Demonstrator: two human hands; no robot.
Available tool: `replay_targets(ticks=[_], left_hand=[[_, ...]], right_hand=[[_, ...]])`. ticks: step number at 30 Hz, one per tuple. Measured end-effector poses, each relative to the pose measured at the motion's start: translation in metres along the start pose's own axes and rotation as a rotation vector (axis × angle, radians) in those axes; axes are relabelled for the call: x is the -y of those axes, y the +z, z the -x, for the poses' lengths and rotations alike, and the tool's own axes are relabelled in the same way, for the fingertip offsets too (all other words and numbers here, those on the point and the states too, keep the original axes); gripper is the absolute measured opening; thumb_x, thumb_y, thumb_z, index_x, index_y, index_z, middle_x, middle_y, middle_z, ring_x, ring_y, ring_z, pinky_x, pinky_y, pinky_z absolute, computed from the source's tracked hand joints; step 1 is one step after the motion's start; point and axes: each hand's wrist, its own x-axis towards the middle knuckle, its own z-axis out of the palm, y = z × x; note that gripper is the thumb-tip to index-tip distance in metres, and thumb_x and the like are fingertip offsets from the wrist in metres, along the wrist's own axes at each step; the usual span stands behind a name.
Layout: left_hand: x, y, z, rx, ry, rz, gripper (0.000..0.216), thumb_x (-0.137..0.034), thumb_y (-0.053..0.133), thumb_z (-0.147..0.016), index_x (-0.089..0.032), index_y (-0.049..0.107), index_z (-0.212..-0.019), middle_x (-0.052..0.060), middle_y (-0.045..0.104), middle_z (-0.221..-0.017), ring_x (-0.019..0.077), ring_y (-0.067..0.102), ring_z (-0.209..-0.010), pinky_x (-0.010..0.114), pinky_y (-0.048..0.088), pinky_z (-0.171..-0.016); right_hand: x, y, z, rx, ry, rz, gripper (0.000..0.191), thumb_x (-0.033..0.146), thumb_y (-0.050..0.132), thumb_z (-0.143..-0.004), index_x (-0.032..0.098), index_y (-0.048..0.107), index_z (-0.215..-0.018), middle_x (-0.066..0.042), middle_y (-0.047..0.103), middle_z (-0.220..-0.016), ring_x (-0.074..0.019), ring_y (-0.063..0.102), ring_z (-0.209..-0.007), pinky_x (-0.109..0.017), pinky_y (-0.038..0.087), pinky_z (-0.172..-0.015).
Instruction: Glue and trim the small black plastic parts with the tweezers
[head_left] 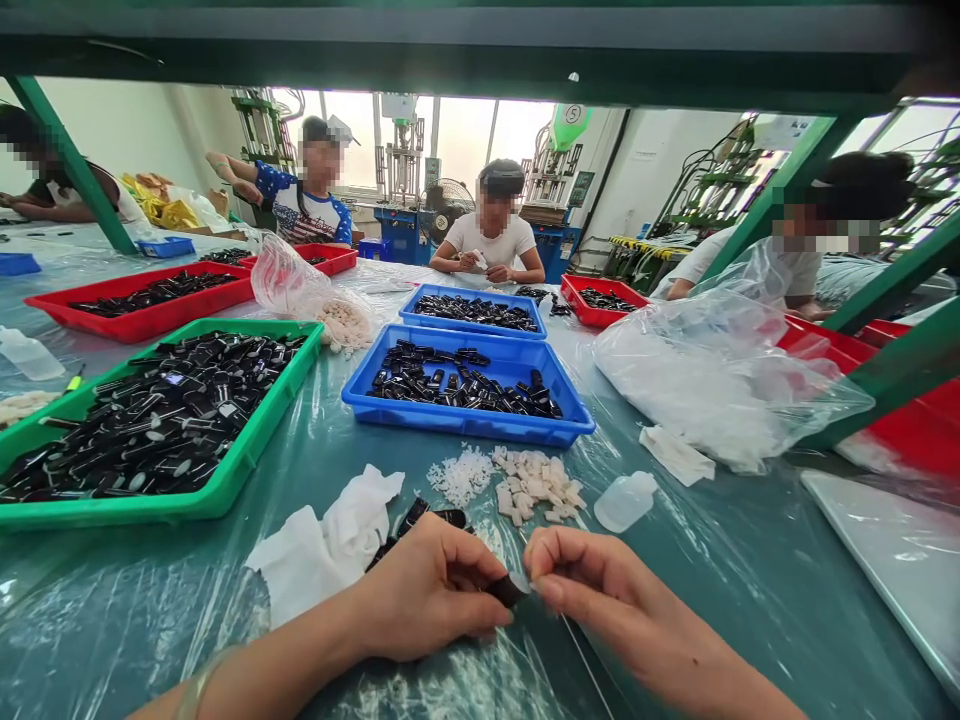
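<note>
My left hand [427,595] is closed around a small black plastic part [508,591] low on the table, its end poking out toward my right hand. My right hand [592,585] pinches its fingertips together right at that end; what it pinches is too small to name. Just beyond my hands lie two more black parts [420,518], a crumpled white cloth [330,545], a heap of tiny white bits [459,475], a pile of small white pads [538,485] and a small clear squeeze bottle [626,500].
A green tray [247,450] of black parts sits at left. Two blue trays [465,420] stand ahead, red trays [142,320] beyond. A clear plastic bag [720,380] lies at right. Several other people sit around the plastic-covered table [750,600]. Green frame struts cross at right.
</note>
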Motion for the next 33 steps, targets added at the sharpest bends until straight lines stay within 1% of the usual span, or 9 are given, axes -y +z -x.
replay_targets(ticks=[2, 4, 8, 12, 18, 24, 26, 30, 33], left_hand=[[0.0, 0.001, 0.0, 0.035, -0.011, -0.035, 0.01, -0.017, 0.063, -0.066, -0.011, 0.069, -0.072, -0.001, 0.059, -0.055, 0.0097, 0.056, -0.052, 0.016, 0.04, -0.05], [0.0, 0.001, 0.001, 0.058, -0.016, -0.069, 0.014, -0.018, 0.063, -0.066, -0.011, 0.07, -0.076, 0.0, 0.059, -0.056, 0.0111, 0.057, -0.054, 0.017, 0.041, -0.051], [0.001, 0.0, 0.002, 0.066, -0.022, -0.172, 0.017, -0.021, 0.065, -0.066, -0.011, 0.07, -0.079, 0.001, 0.059, -0.056, 0.0097, 0.053, -0.052, 0.016, 0.038, -0.049], [0.003, -0.002, 0.002, 0.062, 0.023, -0.282, 0.017, -0.022, 0.065, -0.066, -0.013, 0.071, -0.079, -0.001, 0.056, -0.055, 0.0084, 0.048, -0.051, 0.015, 0.035, -0.047], [0.003, -0.002, 0.003, 0.11, 0.11, -0.386, 0.016, -0.024, 0.064, -0.068, -0.013, 0.071, -0.077, -0.003, 0.049, -0.052, 0.0072, 0.041, -0.05, 0.016, 0.032, -0.047], [0.003, -0.002, 0.004, 0.118, 0.111, -0.389, 0.016, -0.022, 0.064, -0.068, -0.011, 0.071, -0.078, -0.004, 0.049, -0.053, 0.0068, 0.041, -0.05, 0.016, 0.031, -0.047], [0.002, -0.003, 0.004, 0.122, 0.107, -0.385, 0.015, -0.022, 0.064, -0.068, -0.011, 0.071, -0.077, -0.004, 0.049, -0.053, 0.0068, 0.041, -0.049, 0.016, 0.031, -0.046], [0.003, -0.003, 0.003, 0.119, 0.107, -0.383, 0.015, -0.023, 0.065, -0.068, -0.012, 0.071, -0.076, -0.004, 0.049, -0.053, 0.007, 0.041, -0.049, 0.016, 0.032, -0.047], [0.003, -0.003, 0.004, 0.118, 0.113, -0.382, 0.014, -0.022, 0.065, -0.068, -0.011, 0.07, -0.075, -0.004, 0.05, -0.053, 0.0067, 0.042, -0.049, 0.016, 0.032, -0.047]], right_hand=[[0.001, 0.0, 0.001, 0.03, 0.034, -0.147, 0.019, 0.034, 0.057, -0.08, 0.016, 0.053, -0.073, 0.002, 0.044, -0.067, -0.0107, 0.038, -0.063, -0.023, 0.033, -0.059], [-0.002, 0.001, 0.0, 0.045, 0.058, -0.245, 0.021, 0.035, 0.061, -0.076, 0.016, 0.055, -0.073, 0.002, 0.046, -0.067, -0.0101, 0.04, -0.062, -0.023, 0.033, -0.059], [-0.007, 0.002, 0.0, 0.101, 0.095, -0.352, 0.023, 0.036, 0.063, -0.074, 0.014, 0.057, -0.074, 0.002, 0.048, -0.066, -0.0091, 0.042, -0.06, -0.022, 0.033, -0.059], [-0.006, 0.002, 0.001, 0.134, 0.133, -0.396, 0.027, 0.039, 0.065, -0.072, 0.014, 0.056, -0.071, 0.003, 0.047, -0.066, -0.009, 0.044, -0.06, -0.022, 0.034, -0.059], [-0.006, 0.004, 0.0, 0.173, 0.203, -0.429, 0.028, 0.039, 0.069, -0.068, 0.014, 0.056, -0.07, 0.003, 0.048, -0.064, -0.0083, 0.047, -0.058, -0.022, 0.036, -0.059], [-0.012, 0.005, -0.001, 0.196, 0.244, -0.487, 0.027, 0.036, 0.07, -0.067, 0.014, 0.056, -0.071, 0.005, 0.046, -0.061, -0.0068, 0.045, -0.054, -0.024, 0.043, -0.06], [-0.012, 0.004, -0.002, 0.197, 0.238, -0.456, 0.026, 0.036, 0.069, -0.069, 0.014, 0.055, -0.072, 0.005, 0.046, -0.061, -0.0069, 0.046, -0.055, -0.024, 0.043, -0.06], [-0.009, 0.003, -0.001, 0.19, 0.212, -0.373, 0.027, 0.037, 0.066, -0.073, 0.013, 0.055, -0.072, 0.004, 0.049, -0.062, -0.0072, 0.05, -0.057, -0.02, 0.039, -0.058], [-0.009, 0.004, -0.001, 0.18, 0.215, -0.407, 0.028, 0.039, 0.067, -0.072, 0.014, 0.054, -0.074, 0.005, 0.048, -0.062, -0.0066, 0.048, -0.055, -0.021, 0.042, -0.058]])
